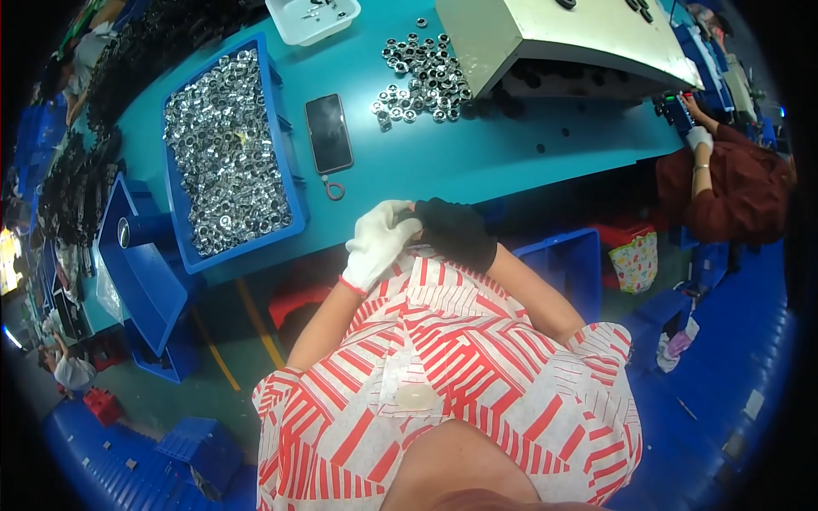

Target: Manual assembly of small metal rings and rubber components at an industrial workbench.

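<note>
One phone (329, 133), two gloved hands (417, 238)

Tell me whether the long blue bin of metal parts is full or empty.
Nearly full: shiny silver ring-shaped parts cover the blue bin almost wall to wall.

Two gloved hands: one white (377, 243), one black (457, 232); one phone (329, 133); one white tray (313, 18).

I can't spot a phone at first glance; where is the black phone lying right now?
In the head view the black phone lies flat on the teal table, left of centre, between the blue bin of silver rings and the loose pile of rings.
</note>
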A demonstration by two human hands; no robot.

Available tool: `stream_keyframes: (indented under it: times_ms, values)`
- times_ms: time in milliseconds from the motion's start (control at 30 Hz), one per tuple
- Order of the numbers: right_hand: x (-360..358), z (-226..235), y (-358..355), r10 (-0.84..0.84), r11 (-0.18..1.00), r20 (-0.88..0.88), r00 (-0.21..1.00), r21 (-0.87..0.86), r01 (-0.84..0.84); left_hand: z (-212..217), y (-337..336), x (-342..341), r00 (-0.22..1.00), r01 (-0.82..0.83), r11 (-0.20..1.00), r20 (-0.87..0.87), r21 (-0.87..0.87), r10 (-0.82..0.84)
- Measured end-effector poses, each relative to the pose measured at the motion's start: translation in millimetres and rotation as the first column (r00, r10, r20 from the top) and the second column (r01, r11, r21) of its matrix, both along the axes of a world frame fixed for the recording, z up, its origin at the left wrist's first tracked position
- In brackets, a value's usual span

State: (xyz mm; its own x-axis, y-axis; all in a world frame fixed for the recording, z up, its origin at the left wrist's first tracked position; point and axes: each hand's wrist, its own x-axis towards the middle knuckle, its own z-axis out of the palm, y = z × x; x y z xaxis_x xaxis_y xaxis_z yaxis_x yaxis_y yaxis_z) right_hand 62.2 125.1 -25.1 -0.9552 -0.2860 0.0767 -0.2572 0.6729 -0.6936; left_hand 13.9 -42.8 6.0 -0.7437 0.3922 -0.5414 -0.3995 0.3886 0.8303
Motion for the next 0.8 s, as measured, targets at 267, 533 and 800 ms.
stream_keyframes:
  times_ms: [267, 533, 800]
  values:
    - [4, -4, -8, -0.05, 0.969, 0.223, 0.974, -0.226, 0.102, 8, -5, -4, 0.994, -0.034, 0.991, 0.107, 0.126, 0.02]
    - [-2, 6, 10, 0.055, 0.848, 0.516, 0.855, -0.476, 0.233, 4, -9, 1, 0.989, -0.106, 0.938, 0.13, 0.329, 0.066]
    - [0, 13, 4, 0.01, 0.771, 0.554, 0.832, -0.535, 0.347, 3, -11, 5, 0.923, -0.281, 0.828, 0.373, 0.484, 0.095]
